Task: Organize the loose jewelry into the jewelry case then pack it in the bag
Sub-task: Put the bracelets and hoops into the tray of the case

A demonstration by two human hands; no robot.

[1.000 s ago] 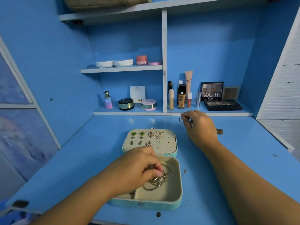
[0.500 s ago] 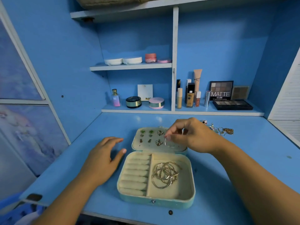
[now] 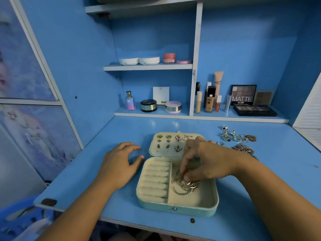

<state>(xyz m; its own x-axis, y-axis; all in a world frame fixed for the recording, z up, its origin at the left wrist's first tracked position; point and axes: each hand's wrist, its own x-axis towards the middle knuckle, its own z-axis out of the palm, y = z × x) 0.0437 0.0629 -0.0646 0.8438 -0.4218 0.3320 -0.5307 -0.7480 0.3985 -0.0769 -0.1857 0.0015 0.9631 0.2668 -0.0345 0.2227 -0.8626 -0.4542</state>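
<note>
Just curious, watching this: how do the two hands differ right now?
The left hand rests on the desk beside the case; the right hand reaches into the case. The left hand holds nothing; the right hand pinches the hoops. Both are bare.

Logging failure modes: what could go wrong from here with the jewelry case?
1. Right hand pinches into the piled gold hoops; pulling away could snag and drag some out.
2. Left hand rests beside the jewelry case, not gripping it, so it may slide.
3. Chains heaped near the right forearm could get swept.
</note>
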